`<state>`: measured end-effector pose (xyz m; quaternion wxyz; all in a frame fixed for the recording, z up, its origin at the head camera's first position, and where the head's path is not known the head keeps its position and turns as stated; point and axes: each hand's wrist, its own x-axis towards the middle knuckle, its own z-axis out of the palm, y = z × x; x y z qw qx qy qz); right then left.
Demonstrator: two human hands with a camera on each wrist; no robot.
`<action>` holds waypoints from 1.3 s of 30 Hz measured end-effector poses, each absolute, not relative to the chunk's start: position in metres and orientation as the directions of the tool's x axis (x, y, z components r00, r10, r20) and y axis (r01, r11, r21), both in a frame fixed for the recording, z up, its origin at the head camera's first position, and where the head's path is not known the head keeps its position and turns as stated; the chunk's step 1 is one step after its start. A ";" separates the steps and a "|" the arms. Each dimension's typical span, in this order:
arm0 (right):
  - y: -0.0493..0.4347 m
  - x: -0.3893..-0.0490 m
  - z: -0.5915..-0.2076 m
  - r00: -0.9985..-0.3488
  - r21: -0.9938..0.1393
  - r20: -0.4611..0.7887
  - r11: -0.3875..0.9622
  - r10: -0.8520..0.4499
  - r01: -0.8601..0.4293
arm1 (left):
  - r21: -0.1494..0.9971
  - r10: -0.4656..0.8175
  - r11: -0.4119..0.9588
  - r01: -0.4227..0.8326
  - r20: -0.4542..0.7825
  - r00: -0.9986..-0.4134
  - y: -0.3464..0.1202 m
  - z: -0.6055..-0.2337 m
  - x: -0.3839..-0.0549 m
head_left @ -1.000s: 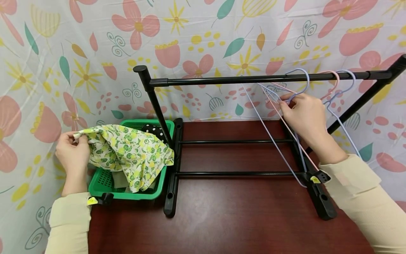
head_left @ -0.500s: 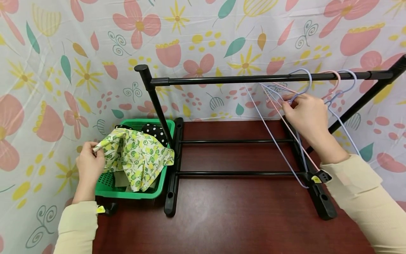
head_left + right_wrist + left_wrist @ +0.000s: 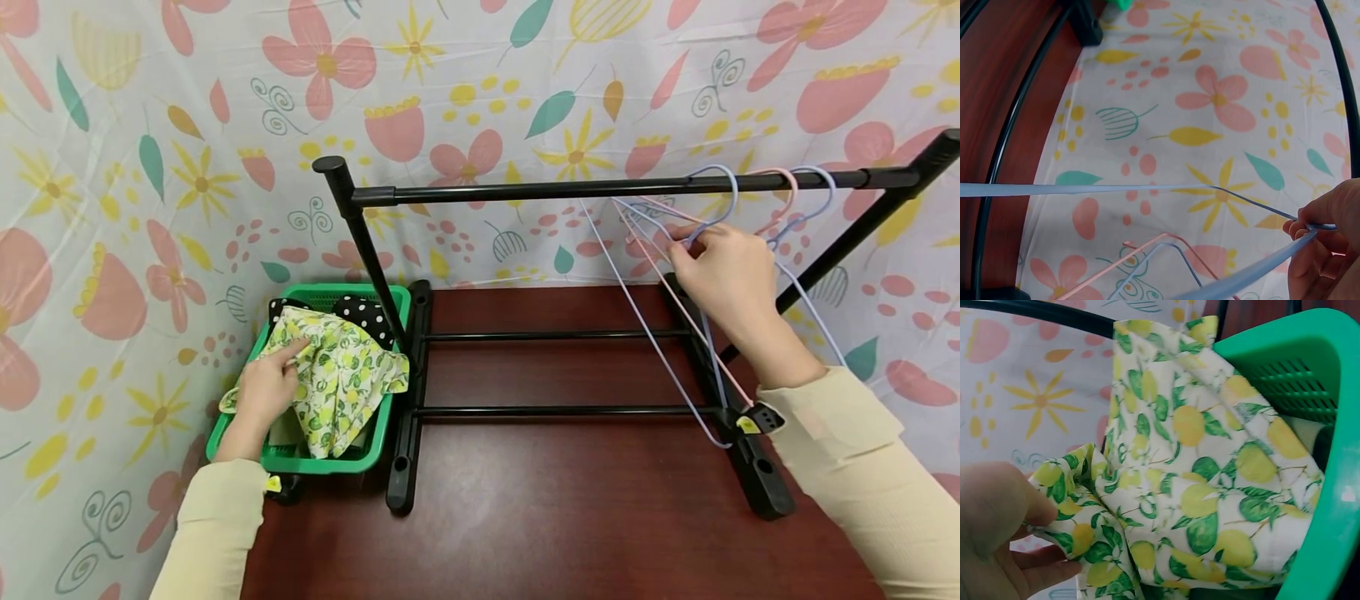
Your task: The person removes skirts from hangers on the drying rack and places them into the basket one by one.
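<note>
A white garment with a lemon print (image 3: pixel 341 375) lies bunched over the green basket (image 3: pixel 315 467). My left hand (image 3: pixel 266 390) is on its left part. In the left wrist view the thumb and fingers pinch a fold of the cloth (image 3: pixel 1094 562). The garment's full shape is hidden in its folds. On the right, my right hand (image 3: pixel 727 271) grips a blue hanger (image 3: pixel 637 308) at its neck, just below the hook. That hook (image 3: pixel 727 179) loops over the rack's top bar (image 3: pixel 525 191). The right wrist view shows the fingers round the hanger wire (image 3: pixel 1254 265).
A pink hanger (image 3: pixel 787 187) and another blue hanger (image 3: pixel 828 187) hang further right on the bar. Black cloth with white dots (image 3: pixel 363 317) lies in the basket. The black rack's left foot (image 3: pixel 401 475) stands beside it on the dark red table (image 3: pixel 562 508). A flowered curtain (image 3: pixel 465 92) hangs behind.
My left hand has moved right and come in over the basket, bringing the garment's left end with it; the cloth is now less stretched out. My right hand stays nearly still on the hanger.
</note>
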<state>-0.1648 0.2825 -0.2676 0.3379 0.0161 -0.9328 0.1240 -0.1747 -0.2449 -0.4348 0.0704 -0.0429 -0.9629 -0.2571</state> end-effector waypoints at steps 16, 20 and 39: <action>0.288 -0.166 -0.269 -0.808 -0.248 0.580 0.967 0.107 -0.050 | 0.505 0.117 0.861 0.063 -0.076 -0.990 -0.232 -0.460 -0.178; 0.290 -0.168 -0.269 -0.817 -0.249 0.566 0.968 0.113 -0.039 | 0.537 0.142 0.842 0.047 -0.137 -0.980 -0.230 -0.460 -0.174; 0.298 -0.172 -0.275 -0.868 -0.251 0.475 0.968 0.146 0.025 | 0.530 0.183 0.847 0.040 -0.220 -0.958 -0.226 -0.472 -0.170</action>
